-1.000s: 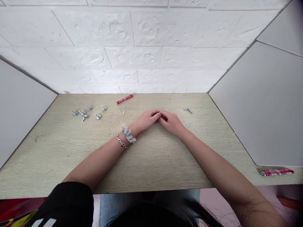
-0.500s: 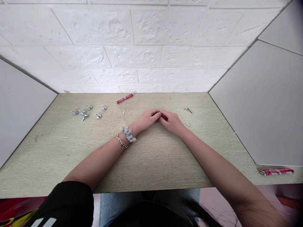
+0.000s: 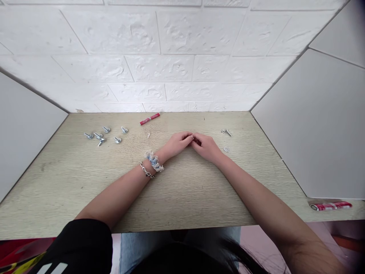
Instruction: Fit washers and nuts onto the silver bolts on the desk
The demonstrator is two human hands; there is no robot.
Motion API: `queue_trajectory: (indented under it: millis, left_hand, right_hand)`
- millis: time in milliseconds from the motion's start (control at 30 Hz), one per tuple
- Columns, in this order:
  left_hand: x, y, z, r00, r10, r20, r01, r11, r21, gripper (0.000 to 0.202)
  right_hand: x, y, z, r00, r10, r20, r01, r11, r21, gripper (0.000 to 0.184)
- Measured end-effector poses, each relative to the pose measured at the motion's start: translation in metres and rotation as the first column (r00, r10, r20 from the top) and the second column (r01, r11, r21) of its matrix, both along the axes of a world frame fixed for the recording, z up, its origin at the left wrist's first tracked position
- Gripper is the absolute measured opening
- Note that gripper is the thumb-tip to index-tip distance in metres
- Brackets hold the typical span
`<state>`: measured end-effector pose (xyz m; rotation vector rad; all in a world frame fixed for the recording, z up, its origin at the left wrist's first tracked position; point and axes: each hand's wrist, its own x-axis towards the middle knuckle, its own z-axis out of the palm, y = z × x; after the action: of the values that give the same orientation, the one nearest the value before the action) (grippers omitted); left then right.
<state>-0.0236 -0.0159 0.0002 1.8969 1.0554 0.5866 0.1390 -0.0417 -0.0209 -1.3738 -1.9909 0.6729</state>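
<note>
My left hand (image 3: 179, 144) and my right hand (image 3: 205, 145) meet at the fingertips over the middle of the table (image 3: 182, 198). Both are closed, with fingers curled and pinched together. Whatever lies between the fingertips is hidden or too small to name. Just right of my right hand a flat washer (image 3: 226, 149) lies on the table. Behind it is a loose bolt (image 3: 228, 132) with a small nut (image 3: 223, 131) beside it. To the left of my left hand several bolts with washers on them (image 3: 98, 135) lie in a loose group.
A red tube-like stick (image 3: 149, 119) lies near the white brick-patterned wall (image 3: 182, 68). Another red stick (image 3: 330, 206) rests at the right front edge. A small white scrap (image 3: 148, 135) is left of my hands. Grey panels (image 3: 322, 125) stand at both sides.
My hands stay together in nearly the same place, with no clear movement of the fingers. The view has shifted very slightly. The parts on the table lie as before.
</note>
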Motion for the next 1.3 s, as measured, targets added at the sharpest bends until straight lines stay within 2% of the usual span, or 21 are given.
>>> queue_trajectory:
  millis: [367, 1033, 1300]
  left_hand:
    - [0.0, -0.002, 0.0031, 1.0, 0.003, 0.01, -0.003, 1.0, -0.012, 0.033]
    - [0.0004, 0.0023, -0.0039, 1.0, 0.008, 0.016, -0.008, 1.0, 0.0, 0.033]
    - [0.0004, -0.0002, -0.001, 1.0, 0.016, 0.018, -0.016, 1.0, -0.005, 0.033]
  right_hand:
    - [-0.001, -0.0005, 0.0011, 1.0, 0.001, 0.002, -0.001, 1.0, -0.015, 0.014]
    - [-0.002, -0.0004, 0.0021, 1.0, 0.001, 0.004, -0.001, 1.0, -0.01, 0.015]
    - [-0.0017, -0.0013, 0.0038, 1.0, 0.002, 0.002, -0.002, 1.0, -0.025, 0.015]
